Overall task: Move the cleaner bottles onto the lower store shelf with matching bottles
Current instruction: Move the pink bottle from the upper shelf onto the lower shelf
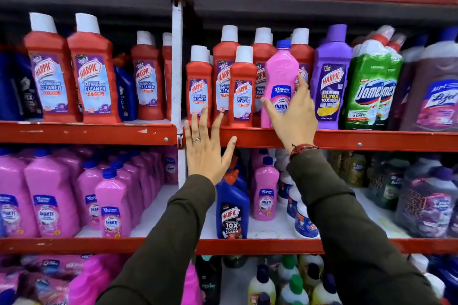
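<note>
A pink Shakti cleaner bottle (281, 77) with a blue cap stands on the upper red shelf (371, 140) among red Harpic bottles (241, 91). My right hand (293, 116) wraps around its lower part, thumb on the label and fingers behind it. My left hand (207, 148) is spread flat with fingers apart in front of the shelf edge, holding nothing, its fingertips near a small red Harpic bottle (198, 86). On the lower shelf (247, 246) stand matching pink Shakti bottles (112, 203), several on the left and one (265, 190) behind my arms.
A blue Harpic bottle (231, 210) stands at the lower shelf's front between my forearms. A purple Harpic bottle (330, 77), green Domex bottles (371, 86) and a Lizol jug (433, 89) stand right of the pink one. A white upright post (176, 69) divides the shelf bays.
</note>
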`<act>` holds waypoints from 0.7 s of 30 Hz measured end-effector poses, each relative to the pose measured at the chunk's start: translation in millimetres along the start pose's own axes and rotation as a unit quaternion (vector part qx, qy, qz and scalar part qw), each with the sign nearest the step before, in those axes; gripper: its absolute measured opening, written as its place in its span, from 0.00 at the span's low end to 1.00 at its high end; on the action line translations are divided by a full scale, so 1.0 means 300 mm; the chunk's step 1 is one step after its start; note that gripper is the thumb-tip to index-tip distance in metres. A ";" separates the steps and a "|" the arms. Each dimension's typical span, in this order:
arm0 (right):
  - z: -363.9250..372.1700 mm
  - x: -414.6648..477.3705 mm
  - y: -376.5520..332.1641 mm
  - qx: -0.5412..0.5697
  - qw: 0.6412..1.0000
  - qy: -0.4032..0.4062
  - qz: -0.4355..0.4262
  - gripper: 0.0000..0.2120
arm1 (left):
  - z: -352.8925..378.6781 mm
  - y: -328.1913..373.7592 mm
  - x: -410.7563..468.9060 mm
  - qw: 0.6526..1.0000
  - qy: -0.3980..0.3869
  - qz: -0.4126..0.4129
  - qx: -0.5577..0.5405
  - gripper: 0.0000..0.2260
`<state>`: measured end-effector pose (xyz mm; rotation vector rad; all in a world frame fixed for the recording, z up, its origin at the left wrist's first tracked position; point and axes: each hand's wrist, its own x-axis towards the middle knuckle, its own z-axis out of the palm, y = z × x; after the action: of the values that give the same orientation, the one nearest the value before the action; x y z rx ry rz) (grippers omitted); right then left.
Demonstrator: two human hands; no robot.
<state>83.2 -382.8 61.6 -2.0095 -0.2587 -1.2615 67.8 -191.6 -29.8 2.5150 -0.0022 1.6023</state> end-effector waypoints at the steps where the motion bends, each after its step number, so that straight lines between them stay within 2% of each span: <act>1: 0.004 0.009 -0.008 0.000 1.000 -0.002 0.011 0.47 | 0.003 -0.009 0.002 1.000 -0.008 0.000 -0.001 0.29; 6: 0.007 0.029 -0.017 0.018 0.999 0.015 0.030 0.50 | 0.015 -0.018 0.001 1.000 -0.007 0.003 0.005 0.29; 10: -0.018 0.060 -0.022 0.012 1.000 0.019 0.005 0.50 | 0.015 -0.019 0.001 1.000 -0.005 0.008 0.000 0.29; 16: -0.067 0.100 -0.050 0.015 0.998 0.064 0.009 0.51 | 0.012 -0.018 0.001 1.000 -0.004 0.007 -0.002 0.29; 21: -0.125 0.055 -0.060 0.011 0.998 0.062 0.020 0.50 | 0.009 -0.019 -0.024 1.000 0.005 -0.006 -0.007 0.31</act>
<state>55.9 -398.8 93.3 -1.8994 -0.1716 -1.3472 67.6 -187.0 -38.2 2.4921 0.0040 1.6047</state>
